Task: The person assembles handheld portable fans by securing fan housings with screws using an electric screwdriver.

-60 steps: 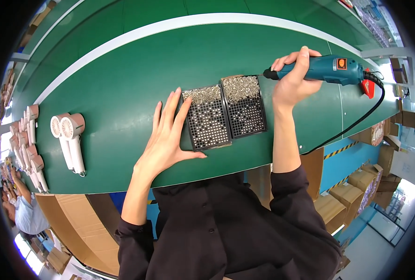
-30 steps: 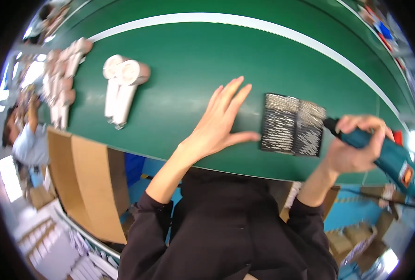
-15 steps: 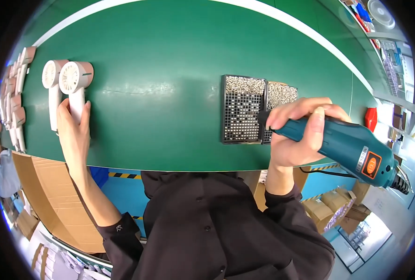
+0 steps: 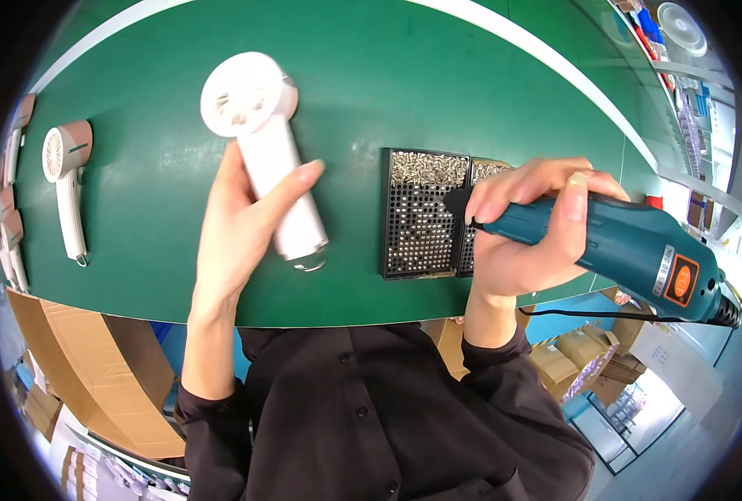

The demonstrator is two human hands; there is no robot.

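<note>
Item one, left hand (image 4: pixel 233 221): we record its fingers wrapped around the handle of a white handheld fan (image 4: pixel 272 163), thumb laid across the front, the other fingers mostly out of sight behind. The held fan slants over the left half of the green tabletop (image 4: pixel 346 108), its round, slightly blurred head farthest from the wearer and its base toward the lower right; we cannot tell whether it touches the surface. Item two, right hand (image 4: pixel 525 242): we find its fingers clenched around a teal electric screwdriver (image 4: pixel 630 250), black nose pointing left, dark cord (image 4: pixel 596 315) running below. Item three, left tray (image 4: pixel 385 225): black, gridded, with loose silver screws (image 4: pixel 427 167) heaped along the far end and more seated in rows of holes. Item four, right tray (image 4: pixel 467 257): set close against the first and mostly hidden by the right hand. The screwdriver's nose overlaps both trays in our view; contact we cannot judge. Item five, second fan (image 4: pixel 69 213): white with a pinkish head, lying alone left of the held one. Item six, fan cluster (image 4: pixel 9 238): several alike, at the tabletop's far left. Item seven, cardboard box (image 4: pixel 87 359): below the near edge, left.
</note>
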